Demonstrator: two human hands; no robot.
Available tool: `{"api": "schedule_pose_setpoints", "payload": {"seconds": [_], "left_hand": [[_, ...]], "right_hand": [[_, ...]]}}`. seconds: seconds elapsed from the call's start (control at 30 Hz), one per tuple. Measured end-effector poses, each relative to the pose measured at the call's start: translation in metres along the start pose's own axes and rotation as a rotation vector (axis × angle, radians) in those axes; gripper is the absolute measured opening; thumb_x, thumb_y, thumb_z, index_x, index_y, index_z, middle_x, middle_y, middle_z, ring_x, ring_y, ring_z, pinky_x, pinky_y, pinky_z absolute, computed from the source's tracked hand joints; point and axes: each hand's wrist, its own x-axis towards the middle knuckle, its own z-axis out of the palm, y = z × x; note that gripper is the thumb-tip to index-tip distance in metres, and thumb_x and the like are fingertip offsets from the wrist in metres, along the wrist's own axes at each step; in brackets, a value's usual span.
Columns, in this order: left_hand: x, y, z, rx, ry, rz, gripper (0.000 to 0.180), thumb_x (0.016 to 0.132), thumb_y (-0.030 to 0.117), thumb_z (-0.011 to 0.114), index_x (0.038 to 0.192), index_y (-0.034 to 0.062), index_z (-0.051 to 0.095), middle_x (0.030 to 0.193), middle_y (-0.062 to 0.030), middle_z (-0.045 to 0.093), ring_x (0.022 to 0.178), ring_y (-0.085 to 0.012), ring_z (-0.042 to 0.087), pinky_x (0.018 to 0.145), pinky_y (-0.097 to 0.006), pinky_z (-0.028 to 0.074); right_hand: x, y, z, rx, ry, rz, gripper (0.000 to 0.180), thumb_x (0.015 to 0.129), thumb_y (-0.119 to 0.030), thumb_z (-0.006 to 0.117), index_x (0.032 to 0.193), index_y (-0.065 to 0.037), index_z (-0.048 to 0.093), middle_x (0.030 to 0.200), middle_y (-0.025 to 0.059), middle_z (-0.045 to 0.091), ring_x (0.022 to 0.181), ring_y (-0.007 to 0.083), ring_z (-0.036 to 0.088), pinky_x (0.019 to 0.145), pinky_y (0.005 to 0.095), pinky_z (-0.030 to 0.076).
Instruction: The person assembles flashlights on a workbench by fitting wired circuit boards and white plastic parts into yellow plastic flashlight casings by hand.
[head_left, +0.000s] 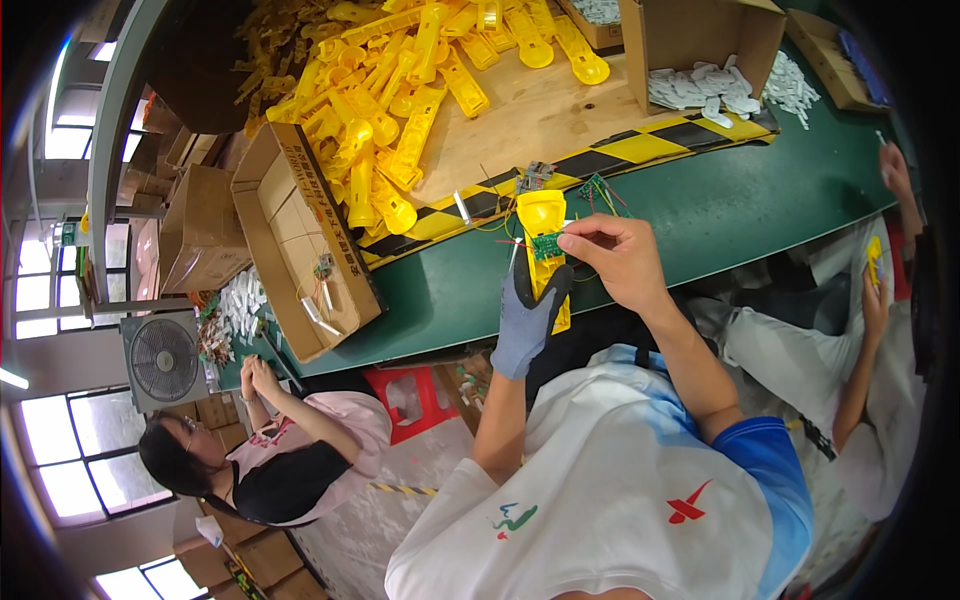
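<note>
My left hand (527, 325), in a grey-blue glove with dark fingertips, is closed around a long yellow plastic housing (541, 212) and holds it up at the bench edge. My bare right hand (628, 265) pinches the edge of a small green circuit board (546, 247) with thumb and forefinger. The board lies over the middle of the housing; whether it sits fully inside cannot be seen. Thin red and yellow wires run from around the board. Just beyond, on the bench, lie another green board with wires (602, 192) and a small metallic-looking part (535, 176).
Many yellow housings (440, 60) are heaped on a wooden board edged with black-and-yellow tape. An open carton (290, 240) stands left on the green bench (700, 215); another box (690, 50) holds white pieces. One person (300, 440) sits left, another (850, 350) right.
</note>
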Motion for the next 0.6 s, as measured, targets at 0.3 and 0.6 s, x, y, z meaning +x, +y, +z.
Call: {"api": "schedule_pose_setpoints", "payload": {"seconds": [0.3, 0.6], "left_hand": [[0.0, -0.006, -0.003, -0.025, -0.017, -0.001, 0.028, 0.091, 0.009, 0.063, 0.116, 0.0007, 0.055, 0.092, -0.0065, 0.065, 0.079, -0.012, 0.061, 0.069, -0.028, 0.05], [-0.003, -0.011, 0.002, -0.221, 0.047, -0.05, 0.028, 0.102, 0.023, 0.047, 0.119, 0.0012, 0.053, 0.094, -0.0064, 0.061, 0.079, -0.0108, 0.059, 0.069, -0.026, 0.05]], "right_hand": [[0.004, 0.015, 0.0, 0.052, 0.025, -0.022, 0.014, 0.083, -0.008, 0.075, 0.094, 0.002, 0.073, 0.083, 0.0058, 0.072, 0.074, 0.0073, 0.064, 0.069, 0.0213, 0.051], [0.003, 0.029, 0.016, 0.125, 0.089, -0.047, 0.017, 0.084, -0.008, 0.074, 0.097, 0.001, 0.069, 0.083, 0.002, 0.067, 0.073, 0.0049, 0.058, 0.067, 0.0202, 0.047]]}}
